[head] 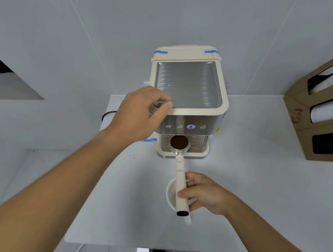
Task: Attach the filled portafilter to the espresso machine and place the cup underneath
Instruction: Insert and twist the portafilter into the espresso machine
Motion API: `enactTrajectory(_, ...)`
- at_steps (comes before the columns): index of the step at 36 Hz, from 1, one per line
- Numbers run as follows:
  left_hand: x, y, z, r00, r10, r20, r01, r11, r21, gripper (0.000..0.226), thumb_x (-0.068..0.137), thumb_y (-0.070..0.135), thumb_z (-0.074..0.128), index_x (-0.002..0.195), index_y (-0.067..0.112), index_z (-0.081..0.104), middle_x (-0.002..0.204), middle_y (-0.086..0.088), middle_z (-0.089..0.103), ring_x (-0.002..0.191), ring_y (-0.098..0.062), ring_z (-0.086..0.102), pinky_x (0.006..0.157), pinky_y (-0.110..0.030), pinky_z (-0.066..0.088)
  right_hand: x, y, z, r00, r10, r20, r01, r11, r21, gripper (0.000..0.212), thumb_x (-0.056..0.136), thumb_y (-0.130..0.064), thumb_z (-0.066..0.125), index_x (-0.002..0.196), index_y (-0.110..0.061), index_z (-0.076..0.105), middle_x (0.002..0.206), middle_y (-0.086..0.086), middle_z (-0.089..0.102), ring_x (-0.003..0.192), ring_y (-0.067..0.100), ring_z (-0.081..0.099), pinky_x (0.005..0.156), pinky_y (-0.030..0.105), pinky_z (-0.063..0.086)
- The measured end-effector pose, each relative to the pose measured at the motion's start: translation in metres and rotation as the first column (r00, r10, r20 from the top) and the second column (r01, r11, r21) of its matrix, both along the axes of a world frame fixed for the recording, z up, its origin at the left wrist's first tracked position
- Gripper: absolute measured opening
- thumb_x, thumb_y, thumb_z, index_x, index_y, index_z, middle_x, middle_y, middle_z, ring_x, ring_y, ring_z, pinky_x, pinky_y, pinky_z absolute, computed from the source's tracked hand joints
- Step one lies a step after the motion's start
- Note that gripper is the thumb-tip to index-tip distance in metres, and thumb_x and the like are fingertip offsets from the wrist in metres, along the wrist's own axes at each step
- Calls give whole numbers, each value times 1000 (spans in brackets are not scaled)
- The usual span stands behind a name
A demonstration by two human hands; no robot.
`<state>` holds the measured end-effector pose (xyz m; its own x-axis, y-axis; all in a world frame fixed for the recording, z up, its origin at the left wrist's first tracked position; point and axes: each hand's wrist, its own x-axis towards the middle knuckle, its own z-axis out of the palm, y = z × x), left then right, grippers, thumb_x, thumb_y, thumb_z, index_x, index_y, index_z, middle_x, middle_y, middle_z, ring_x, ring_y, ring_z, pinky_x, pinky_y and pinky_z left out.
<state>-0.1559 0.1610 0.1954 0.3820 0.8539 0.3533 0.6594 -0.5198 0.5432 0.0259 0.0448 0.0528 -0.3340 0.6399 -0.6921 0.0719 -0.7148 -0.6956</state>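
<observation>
Portafilter full of brown coffee was held just in front of the espresso machine.
My right hand gripped its long white handle, right above the white cup on the worktop. My left hand curled around the machine's top left corner.

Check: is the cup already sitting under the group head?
No: the cup stands on the counter well in front of the espresso machine, beneath the portafilter handle held in the right hand.
</observation>
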Motion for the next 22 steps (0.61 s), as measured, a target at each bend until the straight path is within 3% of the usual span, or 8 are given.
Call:
enactTrajectory(6,10,32,-5,989,-88,-117,83,996,-44,18,92,27,57,91,17,71,92,3,72,88,-18,63,83,-42,51,-2,6,1,1000,-20,14,19,1000,6,33,83,-1,70,114,-7,64,100,12,70,86,26,73,69,41,61)
enactTrajectory(10,21,48,-6,970,-177,-166,169,984,-57,19,93,30,55,90,15,66,87,-1,65,91,-13,60,84,-43,50,-1,10,2,999,-46,27,46,999,19,34,84,0,70,117,-5,62,99,10,69,87,24,72,68,39,61)
enactTrajectory(12,26,55,-7,965,-178,-191,162,982,-99,27,94,36,56,109,17,67,111,-6,67,115,-8,57,100,-38,46,-1,13,2,998,-56,24,55,998,20,36,83,0,70,117,-5,62,98,10,69,89,24,72,72,42,62)
enactTrajectory(16,33,73,-9,939,-205,-277,165,973,-161,54,89,57,45,134,28,55,149,-3,49,144,-18,36,117,-44,29,-3,21,3,997,-77,-6,77,997,25,38,82,0,71,119,-6,62,97,9,70,88,26,72,68,41,60)
enactTrajectory(19,37,86,-16,907,-177,-383,119,978,-172,63,86,70,33,139,38,44,150,-4,44,141,-26,37,116,-51,26,-4,26,5,996,-91,-24,92,995,44,38,83,1,69,120,-5,62,96,10,69,83,24,72,68,40,60)
enactTrajectory(22,39,89,-20,889,-162,-429,108,983,-147,68,83,73,30,142,42,38,154,2,39,145,-20,31,119,-50,20,-4,31,6,993,-108,-43,110,993,50,38,83,2,68,119,-6,62,99,12,69,83,24,72,69,41,61)
